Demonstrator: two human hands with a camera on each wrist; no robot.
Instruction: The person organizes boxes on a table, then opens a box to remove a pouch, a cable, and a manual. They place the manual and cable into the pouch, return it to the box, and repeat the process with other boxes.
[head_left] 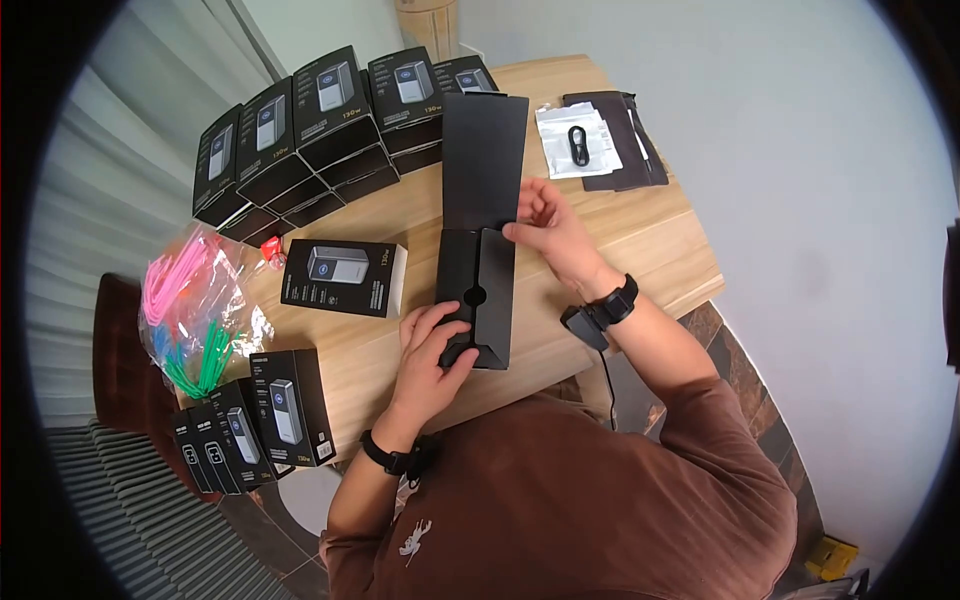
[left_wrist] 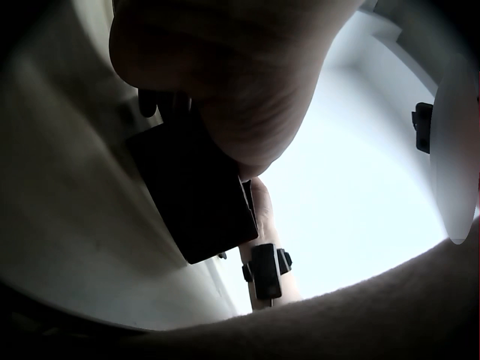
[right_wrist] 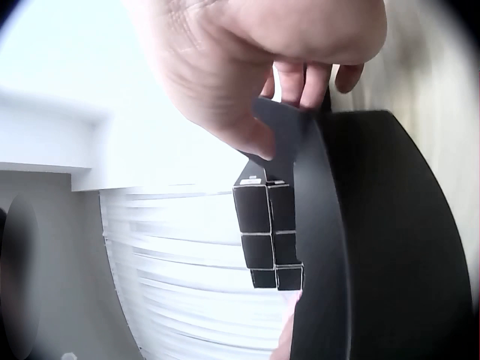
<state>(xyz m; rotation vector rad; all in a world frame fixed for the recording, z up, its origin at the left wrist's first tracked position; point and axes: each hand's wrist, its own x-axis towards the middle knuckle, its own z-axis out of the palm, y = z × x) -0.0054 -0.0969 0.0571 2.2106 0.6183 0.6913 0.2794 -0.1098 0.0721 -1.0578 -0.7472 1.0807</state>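
Observation:
An open black cardboard box [head_left: 495, 300] lies in front of the person, with its long lid [head_left: 485, 160] folded back away from the body. Inside are dark flaps with a round cutout between them. The left hand [head_left: 436, 355] holds the box's near left side, fingers bent over the edge and thumb near the close end. At the hinge on the right, the right hand [head_left: 560, 238] pinches a small side flap [right_wrist: 281, 127], its thumb in front and fingers behind. A closed printed box [head_left: 338, 277] lies left of the open one.
Stacked printed boxes [head_left: 330, 100] stand at the back left, more boxes [head_left: 285, 410] at the front left. A clear bag [head_left: 195, 290] holds pink, blue and green ties. At the back right are a coiled black cable [head_left: 578, 146] on white packets and dark pouches [head_left: 630, 140].

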